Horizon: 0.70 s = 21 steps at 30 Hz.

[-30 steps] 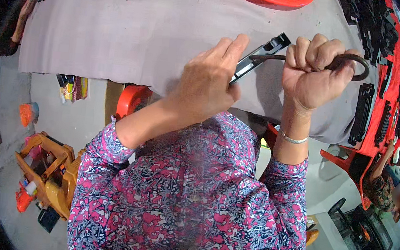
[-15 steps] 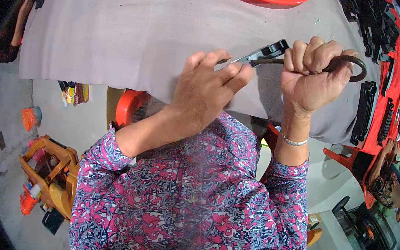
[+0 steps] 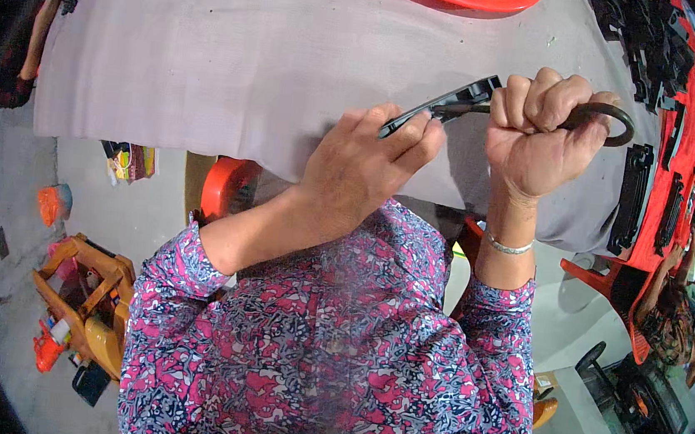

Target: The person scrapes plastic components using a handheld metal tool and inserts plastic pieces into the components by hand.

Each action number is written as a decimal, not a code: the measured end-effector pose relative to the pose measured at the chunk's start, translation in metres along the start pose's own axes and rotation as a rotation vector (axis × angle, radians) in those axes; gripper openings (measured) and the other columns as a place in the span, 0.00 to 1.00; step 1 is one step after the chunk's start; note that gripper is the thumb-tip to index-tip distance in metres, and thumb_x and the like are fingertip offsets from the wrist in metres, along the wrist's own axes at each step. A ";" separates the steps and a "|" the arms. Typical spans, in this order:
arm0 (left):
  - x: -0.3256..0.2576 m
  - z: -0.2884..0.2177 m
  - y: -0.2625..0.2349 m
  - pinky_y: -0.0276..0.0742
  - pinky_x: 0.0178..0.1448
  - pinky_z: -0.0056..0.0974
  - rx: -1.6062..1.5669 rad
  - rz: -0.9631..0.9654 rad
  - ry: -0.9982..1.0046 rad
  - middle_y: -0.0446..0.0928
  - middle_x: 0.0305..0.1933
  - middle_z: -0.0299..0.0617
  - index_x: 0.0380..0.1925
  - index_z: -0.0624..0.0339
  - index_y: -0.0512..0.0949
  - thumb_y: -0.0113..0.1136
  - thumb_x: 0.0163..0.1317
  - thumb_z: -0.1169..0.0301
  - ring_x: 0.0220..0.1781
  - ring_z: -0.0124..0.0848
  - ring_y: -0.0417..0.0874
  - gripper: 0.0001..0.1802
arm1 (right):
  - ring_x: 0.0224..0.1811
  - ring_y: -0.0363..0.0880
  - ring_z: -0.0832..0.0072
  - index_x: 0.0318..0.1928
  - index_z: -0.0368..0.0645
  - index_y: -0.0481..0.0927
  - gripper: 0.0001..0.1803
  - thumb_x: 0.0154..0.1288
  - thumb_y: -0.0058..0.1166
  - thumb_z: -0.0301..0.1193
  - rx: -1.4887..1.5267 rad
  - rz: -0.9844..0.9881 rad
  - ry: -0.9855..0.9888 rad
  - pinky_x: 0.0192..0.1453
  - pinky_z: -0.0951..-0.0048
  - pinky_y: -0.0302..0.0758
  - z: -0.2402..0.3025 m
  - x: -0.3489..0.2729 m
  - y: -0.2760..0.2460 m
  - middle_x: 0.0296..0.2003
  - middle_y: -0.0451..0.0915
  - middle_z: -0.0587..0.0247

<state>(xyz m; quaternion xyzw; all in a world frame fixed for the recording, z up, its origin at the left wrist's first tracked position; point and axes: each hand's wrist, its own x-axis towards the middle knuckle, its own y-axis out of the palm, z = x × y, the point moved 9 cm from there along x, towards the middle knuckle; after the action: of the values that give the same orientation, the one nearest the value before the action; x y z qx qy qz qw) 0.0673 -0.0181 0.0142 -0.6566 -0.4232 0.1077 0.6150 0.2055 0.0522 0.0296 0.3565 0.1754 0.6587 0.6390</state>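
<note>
My left hand is closed around the lower end of a long, narrow black plastic strip. The strip slants up to the right above the cloth-covered table. My right hand makes a fist around a dark metal tool with a looped handle. From the fist its thin shaft points left and reaches the underside of the strip, near my left fingertips. Whether the tip touches the strip or just lies beside it is too small to tell. Most of the handle is hidden in my right palm.
At the far edge stands a red dish with small black pieces. Stacks of black plastic strips line the right side, some on a red cloth. A wooden chair is at lower left, and another person is at right.
The black strip has turned in my left hand, showing more of its dark face and its lower end. Its upper end has dropped slightly. My right hand with the tool has barely moved.
</note>
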 end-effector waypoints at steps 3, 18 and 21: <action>-0.001 0.002 0.002 0.69 0.58 0.41 -0.052 0.041 -0.019 0.73 0.60 0.32 0.58 0.50 0.73 0.54 0.57 0.71 0.56 0.36 0.75 0.25 | 0.15 0.44 0.79 0.24 0.47 0.62 0.33 0.73 0.33 0.62 -0.008 -0.004 0.012 0.20 0.73 0.43 -0.002 0.001 0.000 0.16 0.54 0.72; -0.003 0.003 0.008 0.72 0.58 0.43 -0.038 0.027 -0.027 0.72 0.61 0.34 0.61 0.50 0.70 0.55 0.55 0.73 0.56 0.39 0.75 0.29 | 0.16 0.46 0.79 0.26 0.48 0.62 0.28 0.75 0.36 0.57 -0.010 0.009 -0.032 0.20 0.75 0.48 -0.007 0.000 0.010 0.17 0.56 0.72; -0.002 0.003 0.005 0.73 0.58 0.42 -0.073 0.009 -0.019 0.73 0.60 0.33 0.61 0.49 0.70 0.56 0.55 0.73 0.56 0.39 0.75 0.30 | 0.17 0.48 0.79 0.29 0.49 0.61 0.25 0.76 0.37 0.55 -0.045 0.020 -0.079 0.21 0.75 0.49 -0.003 0.000 0.016 0.18 0.56 0.72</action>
<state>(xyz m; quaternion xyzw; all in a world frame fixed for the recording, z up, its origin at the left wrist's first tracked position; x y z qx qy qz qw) 0.0662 -0.0168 0.0078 -0.6796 -0.4295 0.1011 0.5861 0.1917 0.0507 0.0388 0.3695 0.1313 0.6542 0.6468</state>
